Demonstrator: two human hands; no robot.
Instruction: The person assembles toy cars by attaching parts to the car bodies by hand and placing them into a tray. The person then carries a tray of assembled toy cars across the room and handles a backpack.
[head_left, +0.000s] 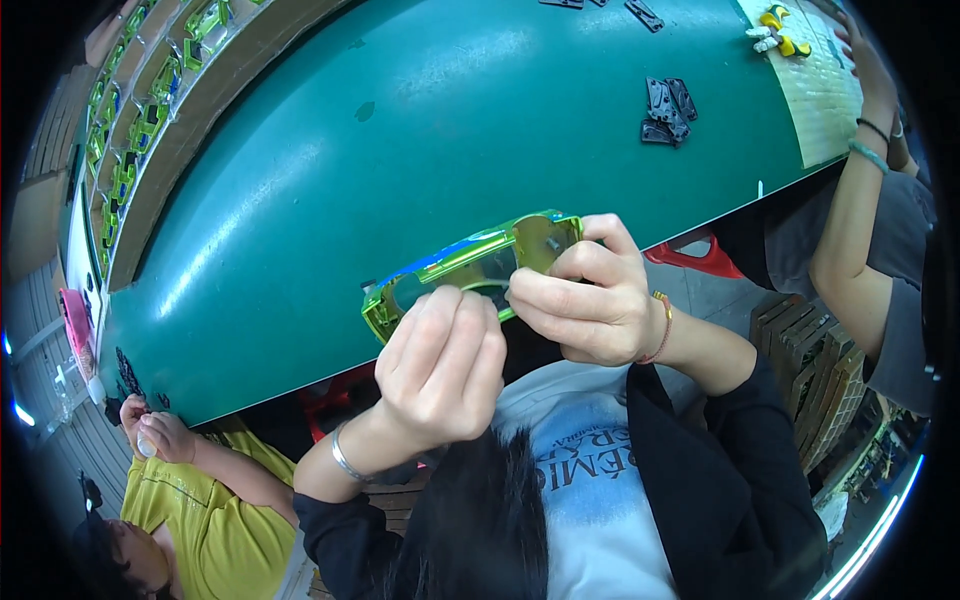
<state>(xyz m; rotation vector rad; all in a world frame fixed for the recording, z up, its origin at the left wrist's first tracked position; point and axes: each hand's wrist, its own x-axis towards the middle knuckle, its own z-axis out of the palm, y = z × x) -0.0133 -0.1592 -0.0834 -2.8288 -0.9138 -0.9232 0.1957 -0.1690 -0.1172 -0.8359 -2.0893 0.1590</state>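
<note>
Just above the near edge of the table, I hold a shiny green plastic shell (465, 250) in both hands. It is long and hollow, with a blue strip along its top and an opening through its middle. My left hand (440, 365) closes its bent fingers on the lower left part. On the other side, my right hand (590, 300) grips the right end, thumb and fingers pinched along the lower rim. My fingers hide much of the near side, so anything small between the fingertips cannot be made out.
A green table (300, 230) spans the view. At far left, a cardboard tray (190, 165) holds several similar shells. Black plastic parts (665, 112) lie far right, near yellow-handled pliers (790, 45) on a pale sheet (825, 120). Co-workers sit left (210, 500) and right (860, 230).
</note>
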